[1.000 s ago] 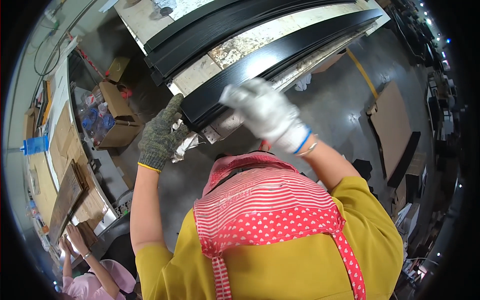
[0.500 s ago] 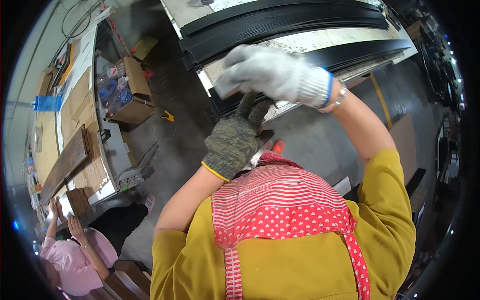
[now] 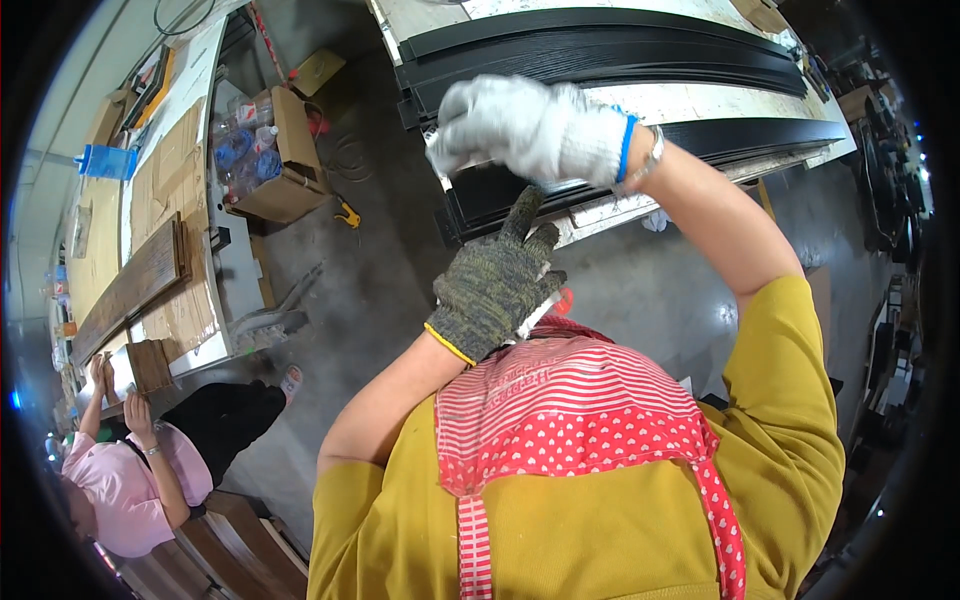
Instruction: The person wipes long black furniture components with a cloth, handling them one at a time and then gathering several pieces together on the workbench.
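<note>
My right hand (image 3: 530, 130), in a white knit glove with a blue cuff, hovers above the near black boards (image 3: 740, 138) at the left end of their table. Its fingers are bent and smeared by motion; whatever they grip is hidden. Lower and to the left, my left hand (image 3: 492, 285) wears a dark grey-green glove with a yellow cuff. Its index finger reaches toward the near edge of the boards, and the other fingers curl around a white cloth-like piece (image 3: 540, 316), mostly covered by the hand.
More long black boards (image 3: 600, 50) lie farther back on the white table (image 3: 660, 100). At left, a cardboard box (image 3: 285, 190) holds plastic bottles beside a second table (image 3: 215, 310) with brown boards (image 3: 140, 280). A co-worker in pink (image 3: 125, 500) handles a piece there. A yellow-handled tool (image 3: 347, 214) lies on the floor.
The whole scene has shifted slightly rightward in view. My right hand has drawn its fingers in, and the pale flat edge under them no longer shows. My left hand's fingers have spread a little.
</note>
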A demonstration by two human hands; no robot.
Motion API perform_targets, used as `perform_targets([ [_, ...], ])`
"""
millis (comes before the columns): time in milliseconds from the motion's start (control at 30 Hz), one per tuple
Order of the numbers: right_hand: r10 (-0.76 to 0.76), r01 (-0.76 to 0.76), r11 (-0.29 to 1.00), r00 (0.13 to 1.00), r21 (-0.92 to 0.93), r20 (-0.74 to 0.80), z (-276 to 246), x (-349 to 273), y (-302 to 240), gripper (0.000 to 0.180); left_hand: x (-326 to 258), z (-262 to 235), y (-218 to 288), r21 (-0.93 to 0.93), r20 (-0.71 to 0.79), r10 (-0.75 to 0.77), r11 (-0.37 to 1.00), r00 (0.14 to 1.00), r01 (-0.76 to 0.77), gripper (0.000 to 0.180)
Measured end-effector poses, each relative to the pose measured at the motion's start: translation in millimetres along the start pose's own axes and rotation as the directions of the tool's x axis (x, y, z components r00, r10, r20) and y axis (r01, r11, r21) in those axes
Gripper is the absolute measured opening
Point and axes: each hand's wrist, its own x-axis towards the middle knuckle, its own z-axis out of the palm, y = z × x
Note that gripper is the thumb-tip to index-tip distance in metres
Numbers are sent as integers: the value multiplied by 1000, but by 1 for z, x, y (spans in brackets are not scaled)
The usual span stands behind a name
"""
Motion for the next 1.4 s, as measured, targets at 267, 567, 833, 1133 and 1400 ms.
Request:
perform_targets([
  [267, 350, -361, 924, 931, -128, -102, -7, -2, -5, 28, -6, -13, -4, 12, -59, 71, 997, 996, -71, 57],
  [567, 399, -423, 903, 891, -79, -216, 31, -32, -29, 17, -28, -42, -9, 123, 51, -57, 991, 997, 50, 56],
  [833, 220, -395, 884, 824, -250, -522, 14, -101, -8, 8, -16, -47, -7, 228, 10, -50, 973, 999, 46, 50],
  [1133, 608, -844, 445, 529, -298, -592, -41, -260, 109, 16, 1, -64, 19, 201, -57, -40, 978, 998, 50, 44],
  [1400, 725, -756, 653, 607, 43, -327, -77, -244, 93, 21, 155, -15, 95, 258, -31, 26, 966, 999, -17, 29],
])
